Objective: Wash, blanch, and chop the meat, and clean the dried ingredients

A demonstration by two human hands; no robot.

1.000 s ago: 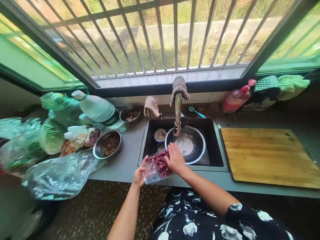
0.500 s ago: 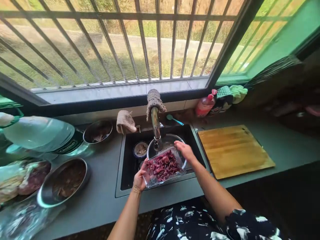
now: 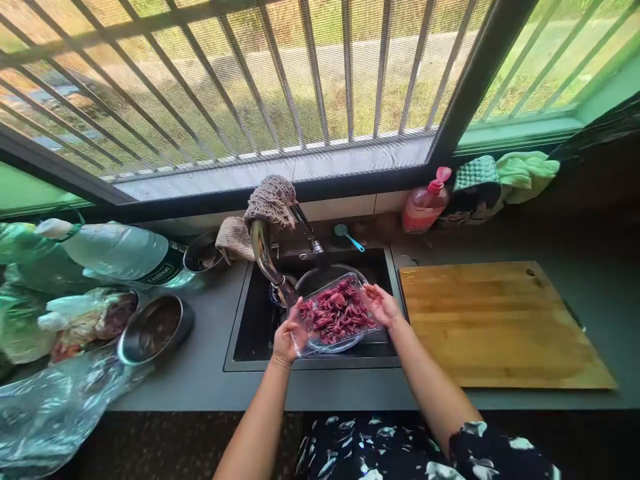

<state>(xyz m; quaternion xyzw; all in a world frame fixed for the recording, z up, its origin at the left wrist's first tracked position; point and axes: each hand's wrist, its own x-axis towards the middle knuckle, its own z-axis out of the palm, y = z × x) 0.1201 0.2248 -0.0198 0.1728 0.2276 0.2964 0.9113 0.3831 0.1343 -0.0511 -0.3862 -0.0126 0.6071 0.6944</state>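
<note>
A clear plastic tray (image 3: 313,343) holds a heap of dark red-purple strips of food (image 3: 340,310), whose exact kind I cannot make out. My left hand (image 3: 290,337) grips the tray's left end, thumb up along the side. At the right end, the fingers of my right hand (image 3: 381,305) are curled against the edge. Under the tray, a round bowl (image 3: 325,272) sits in the dark sink (image 3: 255,333), mostly covered from view. The metal faucet spout (image 3: 265,253), with a knitted cloth around its top, points down just left of the tray.
A wooden cutting board (image 3: 500,327) lies right of the sink. Behind are a blue spoon (image 3: 350,237) and a pink soap bottle (image 3: 425,203). Metal bowls (image 3: 156,327), a large water bottle (image 3: 120,247) and plastic bags (image 3: 55,407) crowd the left counter.
My right hand, held open above the tray's right side before, now has hold of its right end. The faucet spout has swung left, off the bowl. The view has shifted.
</note>
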